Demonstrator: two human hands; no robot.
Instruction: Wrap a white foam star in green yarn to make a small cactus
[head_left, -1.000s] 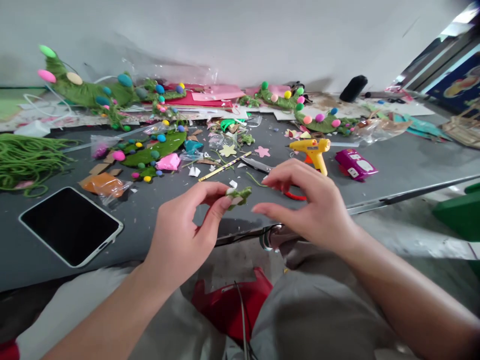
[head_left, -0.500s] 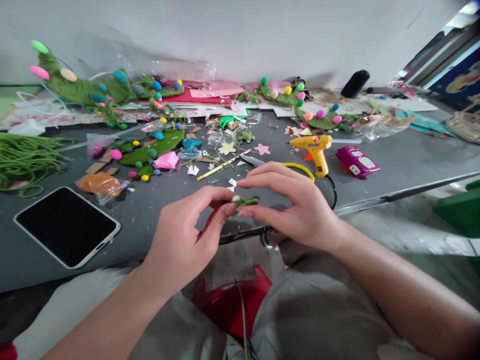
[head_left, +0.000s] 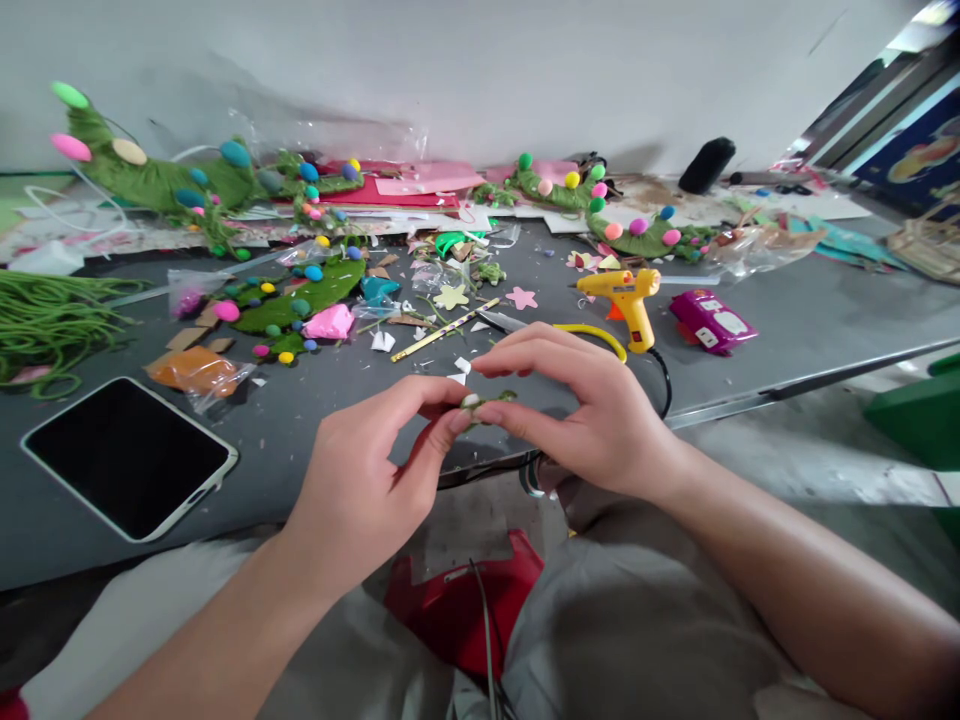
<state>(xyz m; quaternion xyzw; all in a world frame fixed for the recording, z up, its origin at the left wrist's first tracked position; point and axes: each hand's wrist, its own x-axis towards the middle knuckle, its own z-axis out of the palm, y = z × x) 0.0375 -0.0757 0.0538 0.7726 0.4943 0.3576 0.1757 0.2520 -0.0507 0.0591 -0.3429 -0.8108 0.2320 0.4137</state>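
Note:
Near the table's front edge, my left hand [head_left: 382,460] pinches a small green piece [head_left: 508,396] with a whitish spot by the fingertips. My right hand [head_left: 585,410] meets it from the other side, its thumb on the piece and its forefinger stretched above, apart from the thumb. Part of the piece is hidden by the fingers. Beyond my hands are a striped pencil [head_left: 444,331], a yellow-handled tool [head_left: 592,333] and small white scraps [head_left: 463,366].
A yellow glue gun [head_left: 626,300] and a purple packet [head_left: 712,322] stand right. A phone [head_left: 131,457], an orange bag [head_left: 199,370] and green cords [head_left: 56,325] lie left. Green shapes with coloured balls [head_left: 169,180] line the back.
My right thumb has moved left onto the green piece, close to my left thumb, and covers more of it. The view has shifted slightly.

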